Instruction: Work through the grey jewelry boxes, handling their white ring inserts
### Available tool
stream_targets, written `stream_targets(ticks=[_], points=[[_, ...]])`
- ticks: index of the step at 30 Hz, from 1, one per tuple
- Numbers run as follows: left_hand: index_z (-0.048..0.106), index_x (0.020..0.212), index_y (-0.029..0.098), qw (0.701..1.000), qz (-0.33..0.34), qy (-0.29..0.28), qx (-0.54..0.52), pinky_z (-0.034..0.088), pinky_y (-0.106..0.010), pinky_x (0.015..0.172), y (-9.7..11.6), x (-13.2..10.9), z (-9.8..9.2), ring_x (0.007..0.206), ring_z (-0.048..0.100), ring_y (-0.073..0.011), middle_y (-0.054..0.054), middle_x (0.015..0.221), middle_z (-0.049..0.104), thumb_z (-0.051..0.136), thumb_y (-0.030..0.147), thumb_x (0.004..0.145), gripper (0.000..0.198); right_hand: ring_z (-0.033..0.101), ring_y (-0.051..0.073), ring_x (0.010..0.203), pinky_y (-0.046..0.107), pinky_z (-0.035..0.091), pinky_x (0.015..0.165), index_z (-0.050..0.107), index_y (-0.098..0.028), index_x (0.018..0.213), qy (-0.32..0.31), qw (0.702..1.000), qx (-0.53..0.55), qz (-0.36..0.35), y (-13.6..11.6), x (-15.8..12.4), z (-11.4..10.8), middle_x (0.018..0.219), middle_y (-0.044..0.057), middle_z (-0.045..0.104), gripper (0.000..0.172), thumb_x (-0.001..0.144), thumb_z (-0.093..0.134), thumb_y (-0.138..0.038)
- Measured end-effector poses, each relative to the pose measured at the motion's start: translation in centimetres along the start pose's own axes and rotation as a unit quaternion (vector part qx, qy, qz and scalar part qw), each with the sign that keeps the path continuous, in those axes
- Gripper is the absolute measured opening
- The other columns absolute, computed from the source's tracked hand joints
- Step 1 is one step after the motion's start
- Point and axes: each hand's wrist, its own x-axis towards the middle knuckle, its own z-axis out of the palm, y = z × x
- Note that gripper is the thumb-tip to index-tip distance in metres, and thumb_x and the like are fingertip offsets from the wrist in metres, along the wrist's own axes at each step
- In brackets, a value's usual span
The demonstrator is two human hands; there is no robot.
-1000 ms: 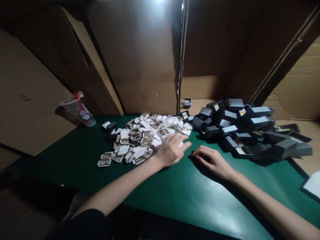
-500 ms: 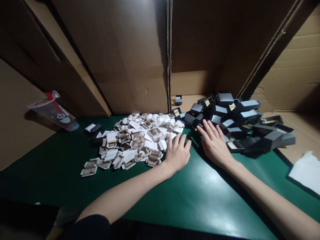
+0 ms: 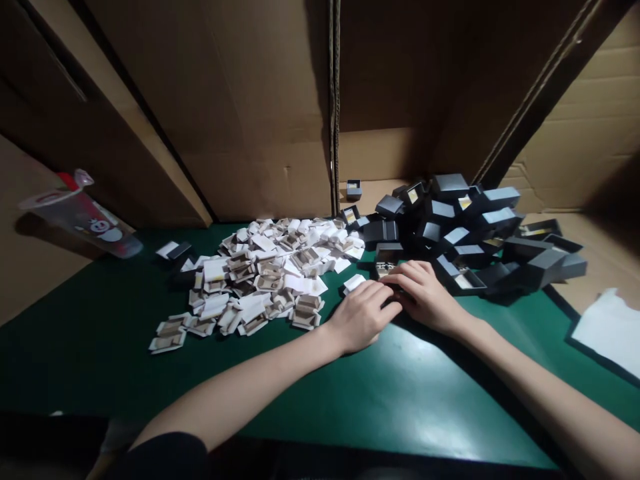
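My left hand [image 3: 367, 315] is closed low over the green table, its fingers bent toward my right hand. Whatever lies under these fingers is hidden. Just beyond its knuckles sits a small white folded card piece [image 3: 354, 283]. My right hand [image 3: 423, 293] curls its fingers over the near edge of a small black box [image 3: 389, 252], which is open and shows a pale patterned inside. The two hands' fingertips meet or nearly meet. To the left spreads a pile of white folded card pieces [image 3: 260, 267]; to the right rises a heap of black boxes [image 3: 470, 230].
A plastic cup [image 3: 95, 223] with a red-and-white top leans at the far left. One black box [image 3: 354, 190] stands apart at the back. Cardboard walls [image 3: 250, 120] enclose the green table [image 3: 425, 400]. A white sheet [image 3: 610, 330] lies at the right edge.
Both hands have come together in the middle, their fingers now bent. A black box now stands at my right fingertips, and a white card piece lies apart from the pile beside my left hand.
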Motion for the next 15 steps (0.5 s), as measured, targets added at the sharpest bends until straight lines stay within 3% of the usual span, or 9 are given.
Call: stream_targets(ticks=[6,10,15], points=[[0.053,0.100,0.016,0.987,-0.157,0.028,-0.033,0.043,-0.043,0.090,-0.1,-0.1,-0.4,0.105,0.047,-0.0267,-0.012,0.109,0.052,0.047,0.007,0.074,0.028,0.056,0.019,0.088,0.039,0.040,0.084,0.057,-0.023,0.108,-0.006,0.999,0.026,0.033,0.7,-0.2,0.2,0.097,0.005,0.066,0.021,0.089,0.048,-0.017],[0.048,0.111,0.017,0.966,-0.246,0.054,-0.059,0.041,-0.043,0.093,-0.6,0.0,-0.2,0.110,0.044,-0.0271,-0.011,0.117,0.049,0.048,0.007,0.073,0.039,0.055,0.021,0.094,0.039,0.041,0.081,0.060,-0.023,0.100,0.008,0.999,0.009,0.048,1.2,-0.2,0.2,0.100,0.006,0.065,0.015,0.089,0.050,-0.018],[0.043,0.119,0.019,0.945,-0.293,0.063,-0.130,0.040,-0.045,0.097,-1.4,0.0,0.1,0.117,0.042,-0.0282,-0.010,0.120,0.051,0.053,0.010,0.074,0.047,0.052,0.024,0.099,0.040,0.045,0.079,0.062,-0.022,0.097,0.002,0.998,0.016,0.057,1.4,-0.4,0.4,0.108,0.008,0.062,0.013,0.087,0.054,-0.019]])
